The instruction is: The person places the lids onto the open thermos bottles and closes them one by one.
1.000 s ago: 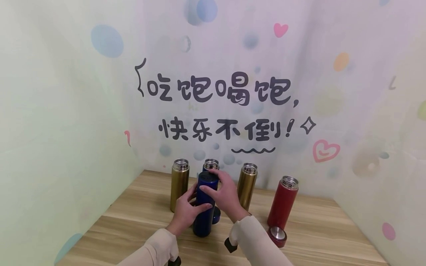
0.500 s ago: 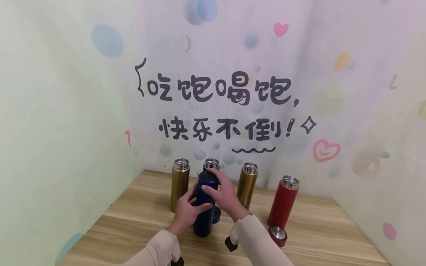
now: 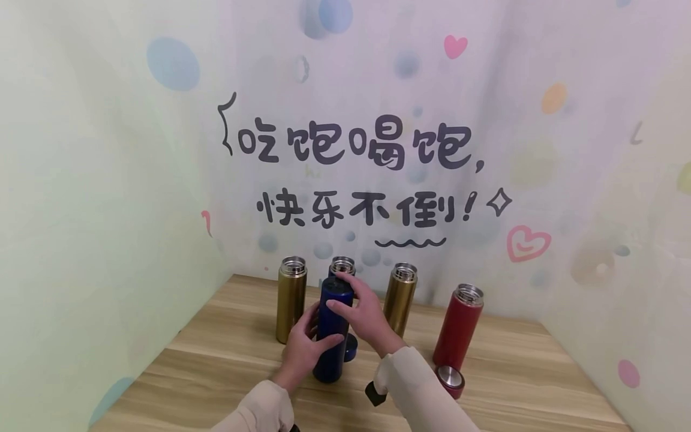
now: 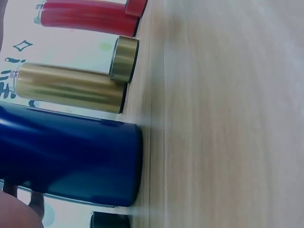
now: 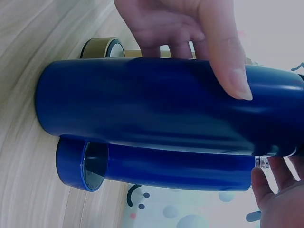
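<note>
A dark blue thermos (image 3: 330, 355) with its lid (image 3: 336, 290) on top stands upright on the table. My left hand (image 3: 300, 353) grips its body from the left, thumb across the front. The right hand (image 3: 370, 315) holds the lid end from the right, its thumb on the near side and fingers over the far edge. In the right wrist view the blue thermos (image 5: 142, 102) lies between my left hand (image 5: 175, 19) and the fingertips of my right hand (image 5: 285, 199). Its lower body (image 4: 76, 156) fills much of the left wrist view.
Behind stand uncapped thermoses: a gold one (image 3: 291, 306) at left, a partly hidden blue one (image 3: 342, 267), another gold one (image 3: 401, 303) and a red one (image 3: 459, 330). Detached lids sit beside them: blue (image 3: 351, 349), red (image 3: 450, 381), gold (image 4: 124, 59). Fabric walls surround the table (image 3: 227, 372).
My left hand has slid slightly down the blue thermos. The right hand stays at the lid, and the thermos stands in the same place.
</note>
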{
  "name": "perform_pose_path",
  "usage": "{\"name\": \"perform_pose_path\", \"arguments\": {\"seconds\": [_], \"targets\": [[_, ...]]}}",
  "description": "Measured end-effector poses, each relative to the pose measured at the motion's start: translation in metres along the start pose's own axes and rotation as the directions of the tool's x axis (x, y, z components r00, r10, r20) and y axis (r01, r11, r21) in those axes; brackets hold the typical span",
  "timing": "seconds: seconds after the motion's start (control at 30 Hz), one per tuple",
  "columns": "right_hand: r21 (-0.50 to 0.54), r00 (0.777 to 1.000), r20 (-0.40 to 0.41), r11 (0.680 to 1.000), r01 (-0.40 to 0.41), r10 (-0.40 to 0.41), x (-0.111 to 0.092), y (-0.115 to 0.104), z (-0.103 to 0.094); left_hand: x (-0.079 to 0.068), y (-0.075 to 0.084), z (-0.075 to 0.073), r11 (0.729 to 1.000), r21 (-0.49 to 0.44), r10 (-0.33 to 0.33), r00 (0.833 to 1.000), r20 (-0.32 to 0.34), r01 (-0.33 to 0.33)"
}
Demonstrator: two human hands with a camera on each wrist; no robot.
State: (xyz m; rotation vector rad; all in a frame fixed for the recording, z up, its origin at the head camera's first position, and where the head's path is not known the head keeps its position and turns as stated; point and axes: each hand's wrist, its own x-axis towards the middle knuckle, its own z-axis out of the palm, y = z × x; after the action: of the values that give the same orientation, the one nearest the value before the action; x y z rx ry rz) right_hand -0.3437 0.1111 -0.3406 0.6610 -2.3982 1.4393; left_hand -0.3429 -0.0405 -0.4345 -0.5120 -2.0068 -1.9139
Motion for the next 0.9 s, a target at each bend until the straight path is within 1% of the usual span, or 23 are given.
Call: {"name": "perform_pose_path", "arguments": {"seconds": [0.3,0.4,0.53,0.6,0.7,0.73,0.8,0.9], "targets": [[-0.005,1.0,-0.003,1.0,0.002,-0.002,0.0,-0.001,-0.002,-0.004,0.002,0.003,1.0,-0.017,-0.015,1.0,0.017,0.016],[0.022,1.0,0.015,1.0,0.011,-0.011,0.0,-0.001,-0.004,-0.007,0.01,0.003,0.999,-0.038,-0.023,1.0,0.018,0.024],[0.1,0.998,0.064,0.995,-0.017,0.011,-0.001,0.001,-0.009,-0.01,0.023,0.004,0.996,-0.077,-0.034,0.999,0.007,0.034],[0.134,0.996,0.087,0.99,-0.042,0.031,-0.001,0.001,-0.011,-0.009,0.018,0.005,0.995,-0.092,-0.037,0.999,-0.004,0.036],[0.159,0.993,0.108,0.985,-0.063,0.047,-0.001,0.002,-0.012,-0.006,0.003,0.006,0.992,-0.12,-0.033,0.999,-0.019,0.031],[0.16,0.993,0.11,0.985,-0.062,0.044,-0.001,0.002,-0.012,-0.006,0.003,0.006,0.991,-0.125,-0.039,0.999,-0.021,0.036],[0.165,0.992,0.117,0.984,-0.064,0.045,-0.004,-0.009,-0.014,-0.005,-0.003,0.007,0.99,-0.134,-0.055,0.998,-0.028,0.051],[0.166,0.991,0.127,0.984,-0.067,0.046,-0.008,-0.023,-0.016,-0.005,-0.004,0.006,0.987,-0.141,-0.078,0.996,-0.035,0.073]]}}
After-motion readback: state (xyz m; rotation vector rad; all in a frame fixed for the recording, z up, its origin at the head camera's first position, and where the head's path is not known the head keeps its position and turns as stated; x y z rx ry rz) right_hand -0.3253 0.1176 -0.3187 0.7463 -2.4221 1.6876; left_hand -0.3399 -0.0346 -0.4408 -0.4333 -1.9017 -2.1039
